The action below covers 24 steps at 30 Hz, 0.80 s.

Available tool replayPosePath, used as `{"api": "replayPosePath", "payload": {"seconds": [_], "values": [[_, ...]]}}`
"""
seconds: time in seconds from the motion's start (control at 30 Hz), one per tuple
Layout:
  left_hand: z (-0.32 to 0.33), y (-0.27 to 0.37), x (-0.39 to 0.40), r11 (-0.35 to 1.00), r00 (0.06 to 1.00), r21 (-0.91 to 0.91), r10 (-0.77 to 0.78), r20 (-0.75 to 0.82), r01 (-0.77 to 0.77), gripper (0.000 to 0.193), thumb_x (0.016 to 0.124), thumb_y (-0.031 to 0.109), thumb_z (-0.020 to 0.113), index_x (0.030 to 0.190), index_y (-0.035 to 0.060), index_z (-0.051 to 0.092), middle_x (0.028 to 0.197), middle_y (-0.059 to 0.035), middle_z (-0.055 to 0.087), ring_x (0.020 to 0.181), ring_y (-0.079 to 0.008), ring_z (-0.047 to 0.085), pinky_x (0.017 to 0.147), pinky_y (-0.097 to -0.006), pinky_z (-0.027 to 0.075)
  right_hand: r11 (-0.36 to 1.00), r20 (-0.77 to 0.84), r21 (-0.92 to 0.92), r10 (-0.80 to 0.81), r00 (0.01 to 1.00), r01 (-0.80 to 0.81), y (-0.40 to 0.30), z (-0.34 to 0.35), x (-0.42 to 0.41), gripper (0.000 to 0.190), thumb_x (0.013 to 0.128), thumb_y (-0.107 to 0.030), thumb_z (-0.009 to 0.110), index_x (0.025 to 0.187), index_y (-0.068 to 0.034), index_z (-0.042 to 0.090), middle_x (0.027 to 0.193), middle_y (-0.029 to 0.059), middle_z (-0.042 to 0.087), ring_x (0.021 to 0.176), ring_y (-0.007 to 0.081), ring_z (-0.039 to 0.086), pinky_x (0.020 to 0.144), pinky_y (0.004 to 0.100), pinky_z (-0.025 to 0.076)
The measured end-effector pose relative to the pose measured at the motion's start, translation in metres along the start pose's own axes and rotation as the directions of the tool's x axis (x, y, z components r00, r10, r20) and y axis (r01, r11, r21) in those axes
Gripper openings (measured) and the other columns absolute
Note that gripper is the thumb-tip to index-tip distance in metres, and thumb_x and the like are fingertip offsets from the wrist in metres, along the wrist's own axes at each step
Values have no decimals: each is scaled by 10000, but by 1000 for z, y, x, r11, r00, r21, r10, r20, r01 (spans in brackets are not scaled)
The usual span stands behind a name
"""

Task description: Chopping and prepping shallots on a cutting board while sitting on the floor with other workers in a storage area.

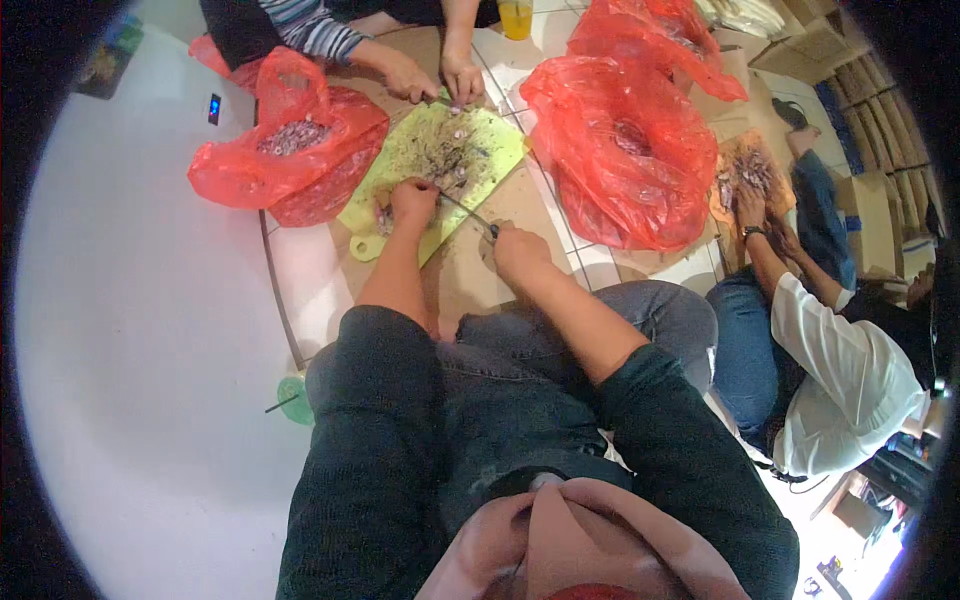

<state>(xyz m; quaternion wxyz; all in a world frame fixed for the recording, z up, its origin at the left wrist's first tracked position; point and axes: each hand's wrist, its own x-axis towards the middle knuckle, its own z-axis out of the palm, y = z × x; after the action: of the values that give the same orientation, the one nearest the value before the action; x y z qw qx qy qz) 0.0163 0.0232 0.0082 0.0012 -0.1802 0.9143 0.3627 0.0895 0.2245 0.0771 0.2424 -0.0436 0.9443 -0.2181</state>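
Note:
A yellow-green cutting board [487, 139] lies on flattened cardboard in front of me, littered with dark scraps and small purplish pieces [454, 150], possibly shallots. My right hand [519, 253] grips the black handle of a knife [466, 208]. The thin blade slants up and left across the board, its tip at the fingers of my left hand [414, 202]. Those fingers are bent together over the board's near left part; whether they pinch a piece is too small to tell. More purplish pieces [385, 219] lie partly hidden beside my left wrist.
Opposite, another person's hands [461, 75] work at the board's far edge. Red plastic bags [330, 161] [660, 202] flank the board, with chopped pieces [296, 138] in the left one. A co-worker's hands [750, 204] rest over an orange board [780, 196]. A drink cup [516, 19] stands beyond; a green cup [295, 401] sits near my left knee.

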Motion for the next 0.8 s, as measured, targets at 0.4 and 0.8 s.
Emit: {"api": "replayPosePath", "payload": {"seconds": [0.4, 0.8], "values": [[15, -32, 14, 885, 947, -387, -154, 284, 260, 184, 799, 176, 637, 882, 14, 661, 723, -50, 628, 626, -141, 567, 548, -293, 435, 999, -18, -27, 43, 999, -43, 13, 13, 7, 288, 853, -169, 440, 1037, 37, 521, 907, 252, 650, 846, 354, 658, 732, 404, 525], [-49, -7, 5, 372, 747, -680, -60, 662, 632, 150, 848, 132, 569, 957, 33, 598, 855, -57, 607, 763, -144, 564, 677, -288, 466, 999, -35, 26, 24, 999, -24, 3, 22, 17, 266, 859, -146, 442, 1033, 30, 538, 913, 263, 645, 867, 368, 652, 774, 423, 510]]}}
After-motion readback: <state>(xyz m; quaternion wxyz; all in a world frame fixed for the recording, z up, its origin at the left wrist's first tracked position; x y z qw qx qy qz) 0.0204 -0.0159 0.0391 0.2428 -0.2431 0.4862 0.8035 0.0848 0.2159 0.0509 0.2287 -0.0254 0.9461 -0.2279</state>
